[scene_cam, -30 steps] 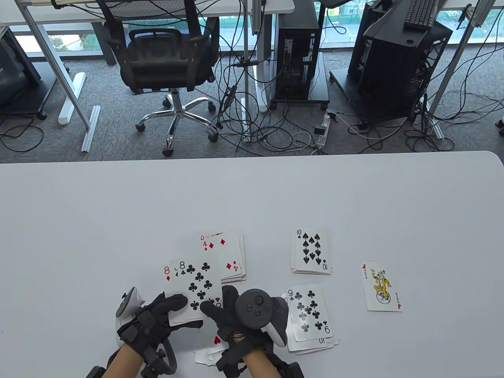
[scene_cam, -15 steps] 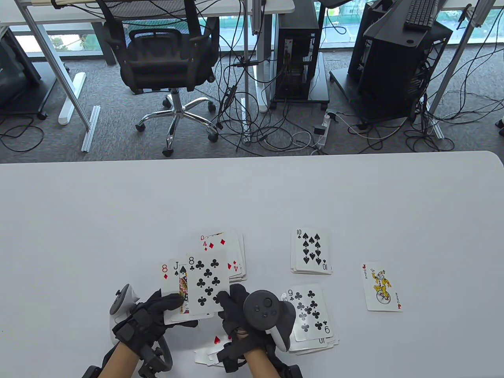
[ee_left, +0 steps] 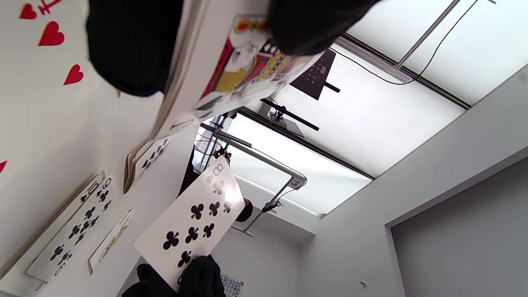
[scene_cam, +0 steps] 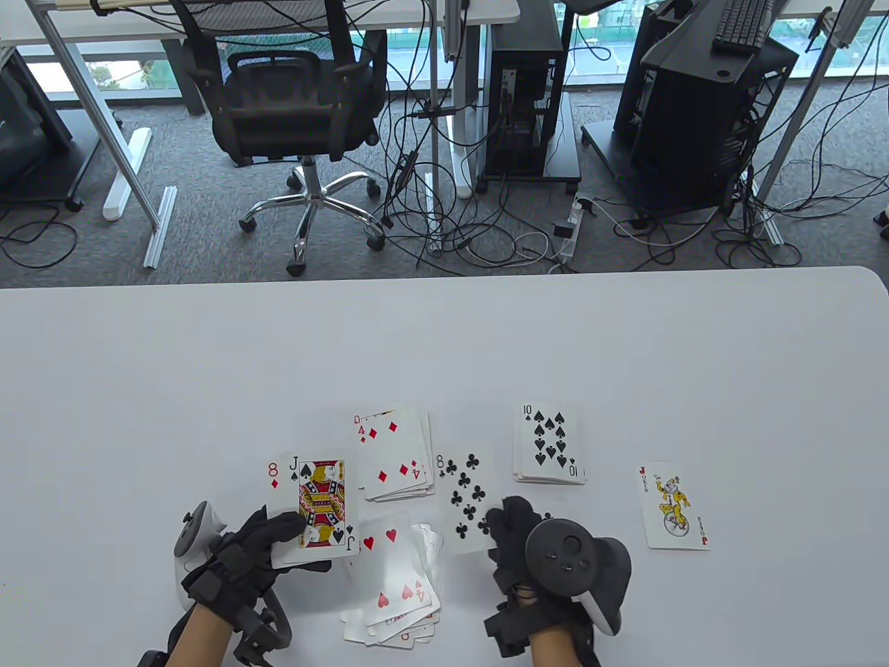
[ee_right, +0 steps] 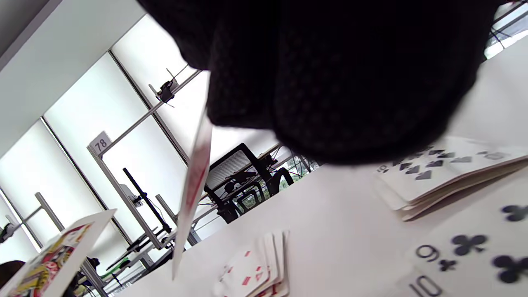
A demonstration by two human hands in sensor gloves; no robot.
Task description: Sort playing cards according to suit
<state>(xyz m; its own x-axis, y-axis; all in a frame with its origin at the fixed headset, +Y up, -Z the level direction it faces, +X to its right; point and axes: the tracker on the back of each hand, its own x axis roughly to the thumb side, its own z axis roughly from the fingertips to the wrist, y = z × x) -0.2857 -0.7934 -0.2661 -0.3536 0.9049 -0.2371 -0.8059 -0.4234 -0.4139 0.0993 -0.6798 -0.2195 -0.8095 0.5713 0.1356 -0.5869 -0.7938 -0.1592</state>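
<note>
My left hand point(scene_cam: 278, 538) grips a small stack of cards with the jack of spades point(scene_cam: 321, 501) on top and a red 8 behind it; the stack also shows in the left wrist view point(ee_left: 243, 66). My right hand point(scene_cam: 514, 531) pinches the 8 of clubs point(scene_cam: 467, 495) by its lower edge and holds it above the table, over the clubs pile, which it hides. In the right wrist view the card point(ee_right: 194, 181) is seen edge-on. The diamonds pile point(scene_cam: 392, 451), the hearts pile point(scene_cam: 392, 590) and the spades pile point(scene_cam: 549, 445) lie on the table.
A joker point(scene_cam: 672, 506) lies face up at the right. The clubs pile with a 9 on top point(ee_right: 466, 247) shows in the right wrist view. The white table point(scene_cam: 444, 333) stretches away beyond the cards.
My right hand pulled the 8 of clubs off the held stack and carried it right, over the clubs pile. The jack of spades is now the top card in my left hand.
</note>
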